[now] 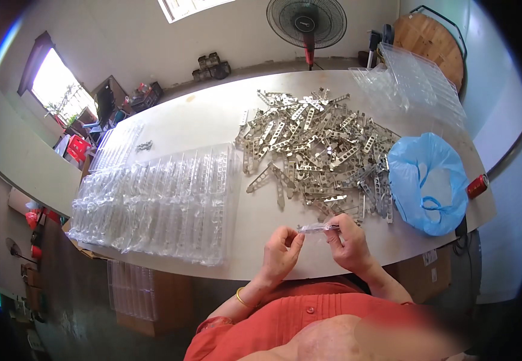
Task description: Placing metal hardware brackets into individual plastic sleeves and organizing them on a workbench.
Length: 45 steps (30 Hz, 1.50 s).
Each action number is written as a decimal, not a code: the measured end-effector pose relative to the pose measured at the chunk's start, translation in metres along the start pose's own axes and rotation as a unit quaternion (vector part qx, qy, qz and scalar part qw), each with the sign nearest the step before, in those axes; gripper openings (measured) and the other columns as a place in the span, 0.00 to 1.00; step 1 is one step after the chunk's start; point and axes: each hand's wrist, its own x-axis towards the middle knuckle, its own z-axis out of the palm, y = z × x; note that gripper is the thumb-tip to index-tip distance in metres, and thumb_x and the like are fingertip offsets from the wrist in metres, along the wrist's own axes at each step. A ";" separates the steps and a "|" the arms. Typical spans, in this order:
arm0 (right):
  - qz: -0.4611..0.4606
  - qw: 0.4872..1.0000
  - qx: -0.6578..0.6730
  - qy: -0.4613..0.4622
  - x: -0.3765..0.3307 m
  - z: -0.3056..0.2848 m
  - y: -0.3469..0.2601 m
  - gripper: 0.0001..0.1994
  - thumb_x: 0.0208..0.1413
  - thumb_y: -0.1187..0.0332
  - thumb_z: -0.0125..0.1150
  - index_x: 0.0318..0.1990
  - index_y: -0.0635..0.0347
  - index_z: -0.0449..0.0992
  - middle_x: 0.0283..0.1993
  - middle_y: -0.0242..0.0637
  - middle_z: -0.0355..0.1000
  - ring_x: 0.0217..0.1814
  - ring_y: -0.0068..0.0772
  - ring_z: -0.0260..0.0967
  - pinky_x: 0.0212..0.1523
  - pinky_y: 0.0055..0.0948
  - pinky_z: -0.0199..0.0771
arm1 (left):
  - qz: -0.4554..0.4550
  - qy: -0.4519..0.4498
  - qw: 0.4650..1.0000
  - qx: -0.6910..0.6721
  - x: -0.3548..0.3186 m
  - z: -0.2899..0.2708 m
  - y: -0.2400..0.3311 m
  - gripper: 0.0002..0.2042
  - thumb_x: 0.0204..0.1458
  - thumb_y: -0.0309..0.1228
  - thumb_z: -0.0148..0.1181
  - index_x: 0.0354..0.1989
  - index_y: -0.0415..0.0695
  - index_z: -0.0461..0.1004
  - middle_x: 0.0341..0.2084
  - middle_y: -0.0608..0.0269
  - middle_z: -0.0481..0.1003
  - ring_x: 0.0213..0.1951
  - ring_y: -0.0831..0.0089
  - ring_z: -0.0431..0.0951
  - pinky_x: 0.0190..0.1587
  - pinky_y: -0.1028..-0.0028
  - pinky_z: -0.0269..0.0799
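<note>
Between my two hands, just over the near edge of the table, is a small perforated metal strip (316,228), partly covered by clear plastic film. My right hand (350,245) pinches its right end between thumb and fingers. At the strip's left end, my left hand (282,251) is closed, thumb against fingers; its fingertips meet the film. Right beyond my hands spreads a big heap of loose metal strips (315,141) with holes along them. To the left, a clear plastic tray (230,180) holds rows of film-wrapped strips.
Clear trays (420,78) lie at the table's far right. A blue plastic bag (402,159) and a red can (477,186) stand on the right. Another clear tray (116,144) and a few small metal pieces (144,145) lie far left. Beyond the white table (261,253) stands a fan (306,24).
</note>
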 end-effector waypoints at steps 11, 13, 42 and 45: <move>-0.059 0.996 -0.068 0.018 0.001 0.002 -0.001 0.08 0.54 0.78 0.62 0.39 0.61 0.70 0.31 0.44 0.69 0.30 0.50 0.71 0.29 0.39 0.71 | 0.025 0.034 0.998 -0.048 -0.002 0.004 -0.007 0.04 0.59 0.24 0.57 0.32 0.38 0.71 0.22 0.68 0.71 0.22 0.84 0.70 0.26 0.80 0.68; -0.060 0.996 -0.067 0.011 0.002 0.002 -0.002 0.08 0.54 0.78 0.62 0.39 0.60 0.70 0.32 0.44 0.69 0.30 0.50 0.71 0.29 0.39 0.71 | -0.016 0.036 0.993 -0.108 0.000 0.000 -0.007 0.05 0.59 0.23 0.57 0.31 0.38 0.70 0.21 0.69 0.70 0.21 0.84 0.70 0.25 0.81 0.67; 0.044 0.983 0.163 -0.077 -0.004 0.003 0.001 0.03 0.63 0.76 0.56 0.41 0.64 0.68 0.33 0.35 0.69 0.31 0.23 0.72 0.32 0.23 0.73 | -0.099 -0.076 0.946 -0.299 0.004 -0.038 -0.021 0.08 0.62 0.28 0.58 0.46 0.38 0.75 0.28 0.68 0.76 0.27 0.84 0.70 0.32 0.82 0.68; 0.049 0.979 0.186 -0.072 -0.007 0.003 0.002 0.04 0.64 0.77 0.56 0.42 0.64 0.68 0.33 0.35 0.69 0.31 0.22 0.72 0.33 0.23 0.74 | -0.104 -0.053 0.936 -0.332 0.007 -0.037 -0.022 0.07 0.63 0.28 0.58 0.43 0.37 0.76 0.28 0.68 0.76 0.26 0.83 0.71 0.31 0.82 0.68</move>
